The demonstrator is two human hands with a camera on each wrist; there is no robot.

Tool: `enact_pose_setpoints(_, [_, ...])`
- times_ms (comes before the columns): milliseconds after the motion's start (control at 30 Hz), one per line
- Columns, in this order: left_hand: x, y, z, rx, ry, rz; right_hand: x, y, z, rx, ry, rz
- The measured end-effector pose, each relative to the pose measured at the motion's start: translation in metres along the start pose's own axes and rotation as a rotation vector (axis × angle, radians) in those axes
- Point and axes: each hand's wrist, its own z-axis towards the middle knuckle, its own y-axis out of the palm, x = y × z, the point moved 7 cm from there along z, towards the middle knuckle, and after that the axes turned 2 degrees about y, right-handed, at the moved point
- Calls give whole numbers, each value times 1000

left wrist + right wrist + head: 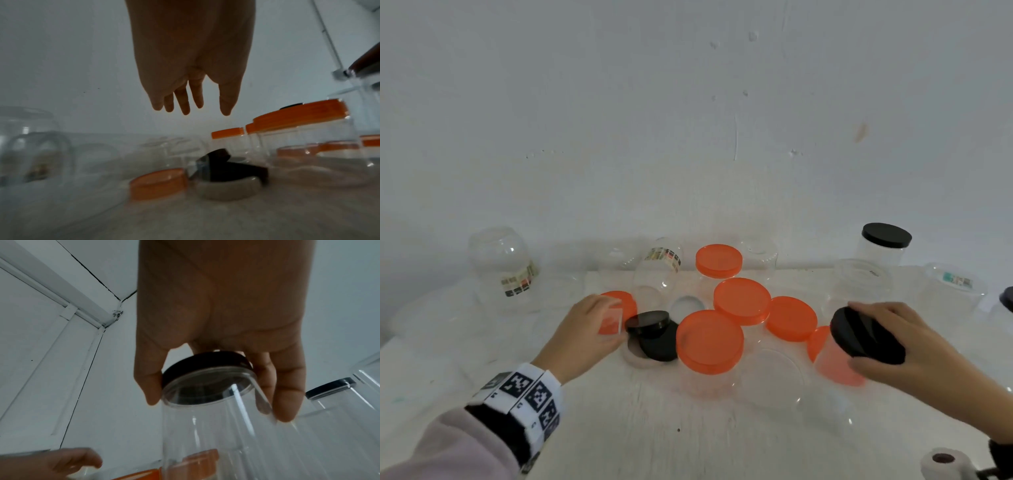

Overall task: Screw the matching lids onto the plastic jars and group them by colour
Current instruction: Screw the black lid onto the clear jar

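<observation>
Plastic jars crowd the white table (688,438), and we take the loose black lid (648,320) at its middle as our landmark. In the head view, that lid leans on a second black lid (659,346) just in front of it. Our left hand (585,330) sits just left of the landmark, reaching over an orange-lidded jar (619,310); through the blur we cannot tell whether it touches the jar. Right of the landmark stands a cluster of orange-lidded jars (709,341). Further right, our right hand (900,346) grips a tilted clear jar (837,363) by its black cap (866,339). Well behind that, by the wall, stands another black-capped jar (883,248).

From the left wrist, our left hand (191,65) hangs above the table with its fingers (184,101) straight and released, holding nothing. The landmark lid (218,164) lies below them, with an orange lid (158,184) just to its left.

From the right wrist, our right hand (224,321) curls its fingers (287,389) and thumb round the black cap (205,361) of the clear jar (216,443), grasping it.
</observation>
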Motion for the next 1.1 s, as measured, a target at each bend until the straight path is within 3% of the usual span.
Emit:
enact_pose_setpoints(200, [-42, 7, 2, -36, -37, 192, -17, -45, 40, 340, 29, 18])
enact_pose_setpoints(367, [-55, 18, 1, -30, -55, 230, -26, -49, 93, 456, 47, 3])
enact_pose_setpoints(533, [-56, 19, -2, -1, -33, 214, -23, -22, 150, 376, 83, -122])
enact_pose_setpoints(733, [-56, 18, -6, 9, -17, 193, 1, 8, 202, 204, 248, -241])
enact_pose_setpoints(967, [-56, 19, -7, 1, -36, 204, 26, 8, 237, 202, 426, -284])
enact_pose_setpoints(1100, [-55, 20, -7, -2, -46, 215, 33, 4, 247, 227, 434, -352])
